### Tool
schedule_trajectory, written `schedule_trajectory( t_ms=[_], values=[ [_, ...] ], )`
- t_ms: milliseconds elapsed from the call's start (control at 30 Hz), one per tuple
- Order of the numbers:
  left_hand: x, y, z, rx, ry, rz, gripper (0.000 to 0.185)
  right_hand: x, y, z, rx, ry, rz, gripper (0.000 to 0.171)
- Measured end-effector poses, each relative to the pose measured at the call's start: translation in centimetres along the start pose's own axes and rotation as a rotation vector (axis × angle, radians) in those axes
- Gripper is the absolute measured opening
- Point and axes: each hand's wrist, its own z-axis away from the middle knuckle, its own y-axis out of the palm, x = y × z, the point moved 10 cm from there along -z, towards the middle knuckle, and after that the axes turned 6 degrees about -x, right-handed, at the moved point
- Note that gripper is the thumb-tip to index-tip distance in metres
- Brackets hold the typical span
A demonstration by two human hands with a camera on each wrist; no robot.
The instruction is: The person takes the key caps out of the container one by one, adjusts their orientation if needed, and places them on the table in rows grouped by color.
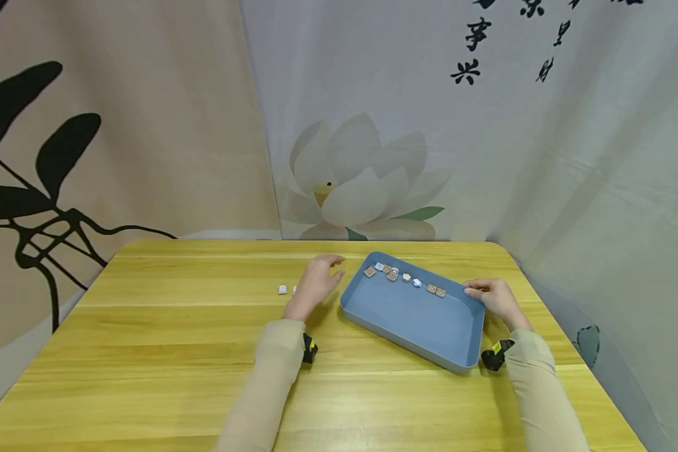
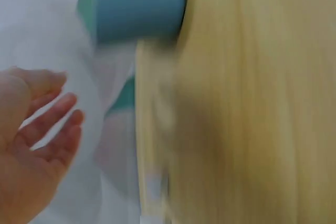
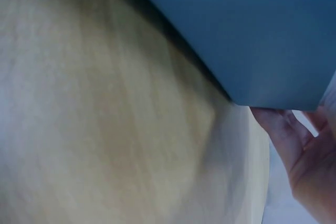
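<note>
Broadly, the wooden table (image 1: 175, 351) carries a blue plastic tray (image 1: 412, 314) at centre-right. Gripping its far right corner, the right hand (image 1: 494, 298) curls over the rim; the left hand (image 1: 316, 282) hovers, fingers loosely spread, beside the tray's left edge. Only the head view shows small square tiles (image 1: 392, 274) lining the tray's far wall and a white tile (image 1: 282, 289) on the table; the left wrist view is blurred.

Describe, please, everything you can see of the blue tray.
The tray is a shallow blue rectangle with rounded corners and a low rim, plastic by its look. It sits skewed on the table. Small tiles line its far wall. The right hand holds its right edge; the left hand hovers just left of it.
</note>
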Motion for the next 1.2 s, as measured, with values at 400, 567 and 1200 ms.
schedule_trajectory(
  t_ms=[400,567,1200],
  values=[
    [-9.0,9.9,-0.9,0.233,0.201,-0.124,0.035,-0.3,0.1,0.0,0.011,0.035,-0.009,0.036],
    [-10.6,12.9,-0.5,0.335,0.257,-0.257,0.039,-0.3,0.1,0.0,0.013,0.028,-0.01,0.036],
    [-11.2,15.8,0.0,0.393,0.329,-0.444,0.036,-0.6,0.2,-0.3,0.019,0.024,-0.003,0.036]
  ],
)
